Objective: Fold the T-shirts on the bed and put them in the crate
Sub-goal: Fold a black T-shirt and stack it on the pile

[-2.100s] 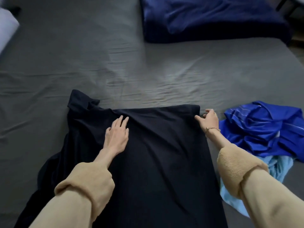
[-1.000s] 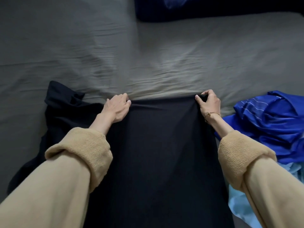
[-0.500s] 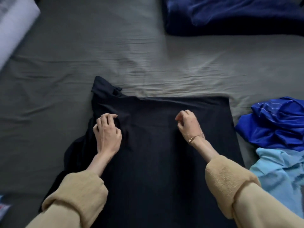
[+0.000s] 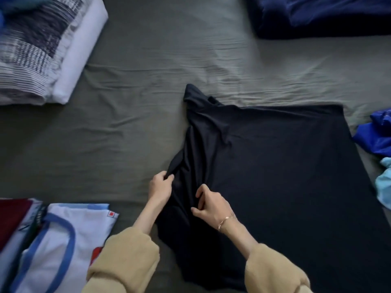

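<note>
Left hand pinches the bunched left edge of the black T-shirt, fingers curled round a fold. Right hand, just beside it, rests on the cloth with fingers curled; pinch likely, not certain. Shirt lies flat on the grey bed sheet, spreading right of both hands.

Risk: pulling the bunched side unevenly could drag the smoothed panel askew and crease the fold.

Containers: no crate identifiable. Folded white T-shirt with blue collar below-left of the left hand; unfolded blue garments far right.

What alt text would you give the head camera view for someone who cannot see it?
Two hands work the bunched left edge of a black T-shirt spread on a grey bed: the left hand pinches a fold, the right hand grips beside it. Folded laundry lies left, blue clothes right.
</note>
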Available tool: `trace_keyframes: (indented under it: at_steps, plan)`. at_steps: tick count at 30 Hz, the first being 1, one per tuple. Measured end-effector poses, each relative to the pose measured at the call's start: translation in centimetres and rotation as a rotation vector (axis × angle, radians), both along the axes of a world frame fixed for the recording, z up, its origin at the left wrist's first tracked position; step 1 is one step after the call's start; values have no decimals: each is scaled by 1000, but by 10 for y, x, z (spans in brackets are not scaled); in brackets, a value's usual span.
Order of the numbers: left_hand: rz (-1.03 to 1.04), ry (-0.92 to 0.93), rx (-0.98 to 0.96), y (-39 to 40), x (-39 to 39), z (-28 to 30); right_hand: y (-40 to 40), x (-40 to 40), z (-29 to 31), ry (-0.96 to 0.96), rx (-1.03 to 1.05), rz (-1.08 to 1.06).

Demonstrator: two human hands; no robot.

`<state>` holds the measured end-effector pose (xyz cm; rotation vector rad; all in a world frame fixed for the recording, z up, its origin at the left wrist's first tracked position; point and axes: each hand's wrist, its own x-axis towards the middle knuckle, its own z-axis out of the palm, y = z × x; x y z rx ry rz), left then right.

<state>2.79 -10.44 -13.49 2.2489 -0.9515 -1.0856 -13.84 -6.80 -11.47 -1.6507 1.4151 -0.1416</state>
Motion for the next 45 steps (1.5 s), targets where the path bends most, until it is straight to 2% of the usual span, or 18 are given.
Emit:
trace_keyframes:
  at_steps: [3,7,10,14,16,18,23,26,29,32,35,37,41,45]
  plan:
    - [126,164,-64,14,11,10,34,25,9,82,-67,5]
    - [363,574,-37,38,31,7,59,51,9,191,-124,37]
    - [329,598,-179,57,49,6,64,64,8,253,-194,122]
    - [421,744,-253,70,65,13,64,65,8,228,-150,116]
    - [513,854,-187,63,75,10,59,64,5,187,-48,99]
    - [474,907,-71,46,83,12,49,63,1,120,120,52]
    - [246,771,155,12,90,6,20,67,-3,116,443,10]
    - [281,654,38,3,86,14,15,66,-4,118,508,22]
    - [396,663,-147,8,92,8,12,65,-4,134,523,51]
    - [296,600,-115,23,98,-6,4,68,1,119,613,55]
    - [172,564,-79,29,96,-9,-11,72,5,187,703,75]
    - [148,562,-85,30,93,-8,-23,73,5,208,631,83]
    - [109,559,-91,32,100,-12,-58,86,-3,215,332,46]
    - [133,592,-83,32,102,-14,-104,96,-7,348,39,100]
